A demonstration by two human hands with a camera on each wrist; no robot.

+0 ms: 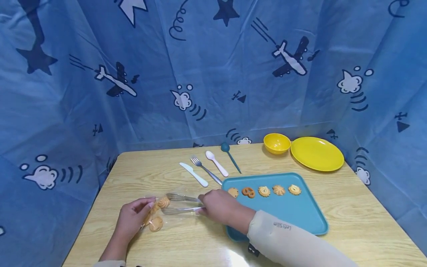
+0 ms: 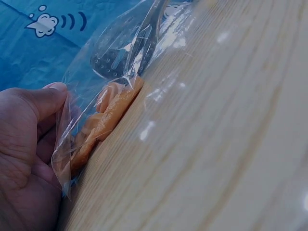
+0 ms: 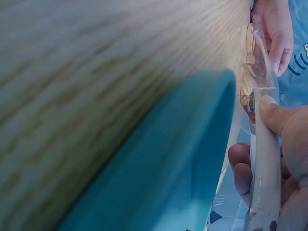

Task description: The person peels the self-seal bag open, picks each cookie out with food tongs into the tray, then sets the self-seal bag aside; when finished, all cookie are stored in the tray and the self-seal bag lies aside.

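Left hand (image 1: 133, 217): clear bag (image 2: 79, 108) being pinched; right hand (image 1: 221, 206): tongs (image 1: 183, 210) being gripped, aimed leftward at cookies (image 1: 156, 224) nearer the former.

On my wood-grain table (image 1: 150, 168) lie a clear bag (image 2: 79, 108), left; knife (image 1: 194, 175), fork (image 1: 207, 171), white spoon (image 1: 218, 165), green spoon (image 1: 232, 158), far; tray (image 1: 300, 211), right; bowl (image 1: 277, 144), plate (image 1: 317, 154), far right.

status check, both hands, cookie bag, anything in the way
Left hand holds clear bag; right hand grips tongs, ends inside bag. Cookies bunched near left hand. Nothing seen blocking tongs.
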